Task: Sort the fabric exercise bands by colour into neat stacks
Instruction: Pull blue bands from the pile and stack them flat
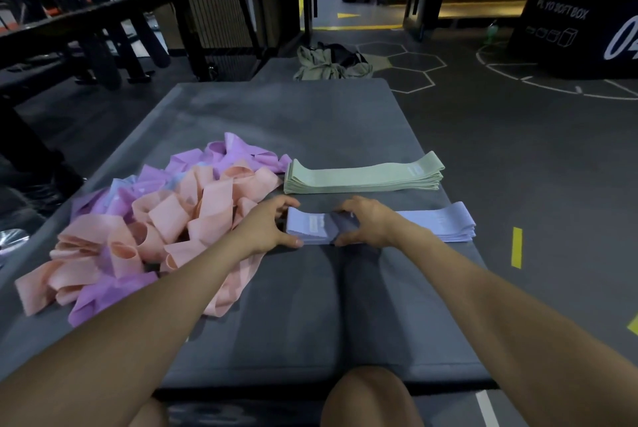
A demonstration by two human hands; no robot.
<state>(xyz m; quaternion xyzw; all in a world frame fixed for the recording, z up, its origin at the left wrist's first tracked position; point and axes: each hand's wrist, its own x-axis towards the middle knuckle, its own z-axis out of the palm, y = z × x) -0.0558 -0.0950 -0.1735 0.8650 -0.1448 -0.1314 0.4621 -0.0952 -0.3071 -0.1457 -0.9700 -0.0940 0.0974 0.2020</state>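
Knee (371, 395): 6 o'clock, at grey mat (276, 123) edge.
Left hand (266, 226): grips blue-lilac band stack (310, 228).
Right hand (367, 223): grips same stack.
Green band stack (362, 176): 12 o'clock of it.
Pink-purple pile (165, 219): 9 o'clock.

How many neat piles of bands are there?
2. The green stack lies farther back on the mat; the blue stack sits nearer, under both hands. The pink and purple heap is unsorted.
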